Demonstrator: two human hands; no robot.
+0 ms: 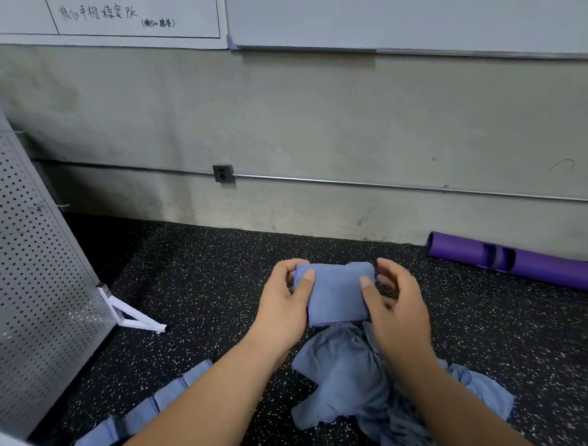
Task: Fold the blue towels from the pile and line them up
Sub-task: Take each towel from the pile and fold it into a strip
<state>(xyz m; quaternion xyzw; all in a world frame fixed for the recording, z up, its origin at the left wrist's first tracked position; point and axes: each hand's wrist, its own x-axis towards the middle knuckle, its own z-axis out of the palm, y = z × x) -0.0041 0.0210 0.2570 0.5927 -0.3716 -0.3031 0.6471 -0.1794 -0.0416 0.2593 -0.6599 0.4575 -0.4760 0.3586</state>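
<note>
I see both hands, left (284, 303) and right (398, 311), pinching a folded towel (336, 295) (pile (353, 387) below).

The held towel (336, 292) sits above and beyond the pile (346, 380), the folded row (163, 399) left, a tube (536, 267) far right.

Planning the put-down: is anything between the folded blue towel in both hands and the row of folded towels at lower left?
Nothing visible. The folded blue cloth towel, pinched by left hand and right hand, has only black speckled floor toward the row of folded blue towels; the left forearm hides part of it.
</note>
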